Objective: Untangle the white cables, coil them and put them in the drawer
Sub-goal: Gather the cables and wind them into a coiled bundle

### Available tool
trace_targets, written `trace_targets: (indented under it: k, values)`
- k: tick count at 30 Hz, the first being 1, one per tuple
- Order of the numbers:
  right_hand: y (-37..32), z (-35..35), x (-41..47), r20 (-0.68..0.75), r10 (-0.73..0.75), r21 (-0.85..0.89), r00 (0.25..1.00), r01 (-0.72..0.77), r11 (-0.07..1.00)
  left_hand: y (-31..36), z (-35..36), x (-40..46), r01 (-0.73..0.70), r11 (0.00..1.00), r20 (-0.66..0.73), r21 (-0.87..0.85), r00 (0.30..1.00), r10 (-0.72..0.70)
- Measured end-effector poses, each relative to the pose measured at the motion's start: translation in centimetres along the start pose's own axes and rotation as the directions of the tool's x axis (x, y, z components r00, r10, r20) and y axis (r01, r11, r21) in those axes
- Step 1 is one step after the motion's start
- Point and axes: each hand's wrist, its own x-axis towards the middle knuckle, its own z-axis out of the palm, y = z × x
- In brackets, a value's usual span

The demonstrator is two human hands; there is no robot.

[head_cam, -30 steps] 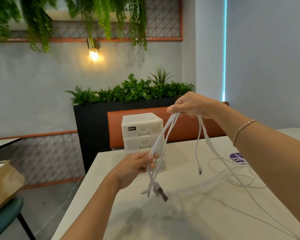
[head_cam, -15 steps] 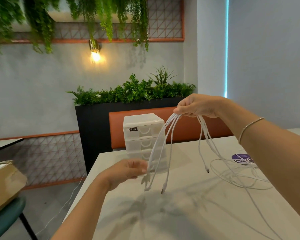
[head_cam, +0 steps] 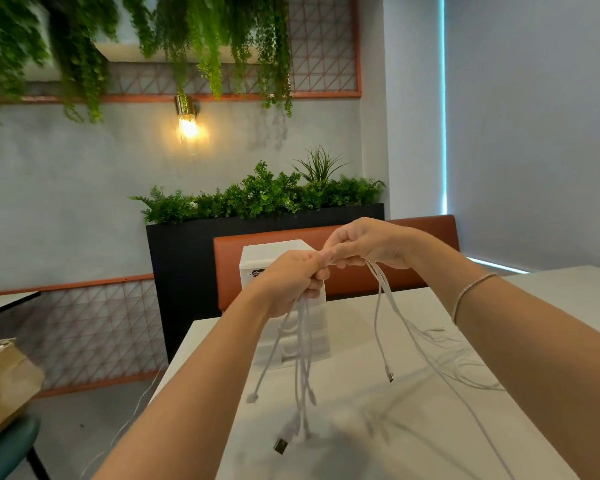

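Several white cables [head_cam: 302, 344] hang in a bunch above the table [head_cam: 413, 431]. My left hand [head_cam: 291, 282] grips the bunch near its top, and the plug ends dangle below it, blurred. My right hand [head_cam: 364, 244] sits just beside and above the left, pinching the same cables where they bend over. More strands [head_cam: 381, 327] drop from the right hand and trail in loose loops on the table to the right. The white drawer unit [head_cam: 274, 258] stands behind my hands, mostly hidden by them; I cannot tell whether a drawer is open.
An orange bench back [head_cam: 430, 230] and a black planter [head_cam: 187, 258] stand behind the table. A cardboard box [head_cam: 4, 382] rests on a teal chair [head_cam: 7, 452] at the lower left. Another table [head_cam: 568, 289] adjoins on the right.
My left hand has risen from the cables' lower ends up to meet my right hand and now grips the bunch near the top. The free ends swing below.
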Motion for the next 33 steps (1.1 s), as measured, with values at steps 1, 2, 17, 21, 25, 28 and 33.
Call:
trace_targets:
  k: [1,2,17,21,25,28,33]
  values:
    - [0.4,-0.3,-0.3,0.009,-0.003,0.054,1.000,0.003,0.999,-0.1,-0.1,0.1,-0.006,1.000,-0.018,0.024,1.000,0.007]
    - [0.8,-0.5,-0.6,0.016,-0.003,0.095,1.000,0.002,0.995,-0.2,-0.2,0.1,-0.009,0.999,-0.038,0.050,0.999,0.011]
    - [7.6,-2.1,-4.4,-0.059,0.179,0.027,0.982,-0.178,0.984,-1.6,-3.3,1.7,-0.052,0.994,-0.448,-0.099,0.894,0.002]
    - [9.1,-2.9,-4.9,-0.088,0.231,0.041,0.969,-0.228,0.973,-1.7,-4.1,2.3,-0.043,0.988,-0.471,-0.149,0.882,-0.033]
    - [10.6,-4.5,-4.4,-0.159,0.330,-0.129,0.931,-0.351,0.928,-1.3,-4.7,2.7,-0.072,0.964,-0.558,-0.257,0.825,-0.087]
    - [11.5,-6.2,-5.1,-0.204,0.393,-0.194,0.897,-0.430,0.882,-1.0,-6.5,2.9,-0.111,0.954,-0.614,-0.277,0.784,-0.088]
    - [12.1,-8.4,-5.0,-0.284,0.485,-0.395,0.827,-0.562,0.726,-0.5,-6.9,3.3,-0.172,0.929,-0.618,-0.327,0.783,-0.073]
